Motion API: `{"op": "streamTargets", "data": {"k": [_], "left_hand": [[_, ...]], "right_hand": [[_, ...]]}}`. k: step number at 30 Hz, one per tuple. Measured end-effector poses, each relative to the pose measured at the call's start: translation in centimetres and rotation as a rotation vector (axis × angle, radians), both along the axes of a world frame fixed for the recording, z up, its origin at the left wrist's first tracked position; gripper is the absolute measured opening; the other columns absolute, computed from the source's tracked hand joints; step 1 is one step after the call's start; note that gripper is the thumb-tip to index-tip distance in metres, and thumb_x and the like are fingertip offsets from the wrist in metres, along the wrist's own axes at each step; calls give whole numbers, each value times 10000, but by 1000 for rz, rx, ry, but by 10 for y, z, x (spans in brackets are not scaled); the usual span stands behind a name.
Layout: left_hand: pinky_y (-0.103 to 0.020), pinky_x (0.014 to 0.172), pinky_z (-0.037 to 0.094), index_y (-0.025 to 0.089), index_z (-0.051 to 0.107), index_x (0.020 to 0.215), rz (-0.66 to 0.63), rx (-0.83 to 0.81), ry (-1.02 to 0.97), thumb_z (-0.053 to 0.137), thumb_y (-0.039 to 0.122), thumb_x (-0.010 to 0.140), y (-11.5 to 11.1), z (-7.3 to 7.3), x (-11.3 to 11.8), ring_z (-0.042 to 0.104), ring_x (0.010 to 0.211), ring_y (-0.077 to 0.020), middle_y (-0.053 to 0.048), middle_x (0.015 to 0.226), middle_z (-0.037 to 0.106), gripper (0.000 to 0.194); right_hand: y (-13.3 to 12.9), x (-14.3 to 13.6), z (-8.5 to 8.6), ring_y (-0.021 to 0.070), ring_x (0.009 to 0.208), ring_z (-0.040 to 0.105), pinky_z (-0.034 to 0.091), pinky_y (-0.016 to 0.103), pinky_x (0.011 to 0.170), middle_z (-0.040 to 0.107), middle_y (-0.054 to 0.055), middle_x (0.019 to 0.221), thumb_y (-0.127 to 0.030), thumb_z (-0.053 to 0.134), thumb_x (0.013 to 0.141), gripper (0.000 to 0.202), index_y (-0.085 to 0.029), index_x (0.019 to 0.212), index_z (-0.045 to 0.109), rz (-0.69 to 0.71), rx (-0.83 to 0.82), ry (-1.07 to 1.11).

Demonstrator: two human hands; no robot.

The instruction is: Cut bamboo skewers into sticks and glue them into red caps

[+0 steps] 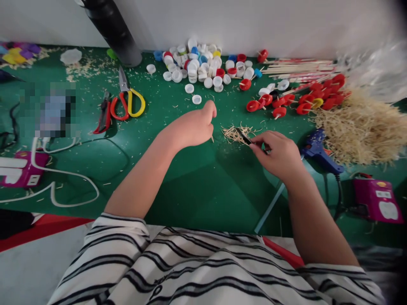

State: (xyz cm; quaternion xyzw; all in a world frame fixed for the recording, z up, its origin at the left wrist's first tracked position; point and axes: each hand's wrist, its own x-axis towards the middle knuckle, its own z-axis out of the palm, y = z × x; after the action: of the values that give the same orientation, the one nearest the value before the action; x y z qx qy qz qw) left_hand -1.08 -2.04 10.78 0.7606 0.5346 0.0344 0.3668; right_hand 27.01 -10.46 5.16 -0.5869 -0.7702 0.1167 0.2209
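Note:
My left hand (195, 127) is closed near the middle of the green table, and the pale tip of a thin wooden stick (213, 138) pokes out below its fingers. The rest of what it grips is hidden. Dark tweezers (244, 136) are pinched in my right hand (276, 153). Their tips reach into a small heap of pale, straw-like fibres (231, 134) on the table, between my hands. Just beyond my left hand lies a white bottle cap (196, 99).
Many bottle caps (203, 63) are piled at the back. Red caps on sticks (279, 112) lie right, beside a fibre bundle (369, 127) and blue glue gun (321, 152). Scissors (124, 99), pliers (104, 114), a dark bottle (111, 31) and white cables (79, 173) are left.

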Motion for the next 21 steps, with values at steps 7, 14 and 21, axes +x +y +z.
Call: {"op": "streamTargets", "data": {"k": [7,14,21], "left_hand": [[-345,667,296,269,562,1195,-92,-31,-38,601,273,968,-3,8,6,517,644,-188,-32,818,650,230],[-339,673,312,256,597,1147,-217,41,-12,519,356,1043,-5,-7,19,592,716,-194,-82,961,743,164],[-360,691,282,234,634,1029,-215,104,66,505,379,1070,-12,-8,36,527,666,-212,-52,748,635,199]], "right_hand": [[-2,1,-5,186,625,540,429,362,619,614,-3,752,-365,618,978,100,-284,1000,565,-101,-124,372],[-12,-17,-8,180,628,547,452,362,616,640,6,764,-551,451,1083,323,-291,900,505,-51,-181,757],[-8,-29,18,176,511,483,379,326,488,555,-53,664,-745,604,930,475,-323,998,398,-199,-473,1219]]}}
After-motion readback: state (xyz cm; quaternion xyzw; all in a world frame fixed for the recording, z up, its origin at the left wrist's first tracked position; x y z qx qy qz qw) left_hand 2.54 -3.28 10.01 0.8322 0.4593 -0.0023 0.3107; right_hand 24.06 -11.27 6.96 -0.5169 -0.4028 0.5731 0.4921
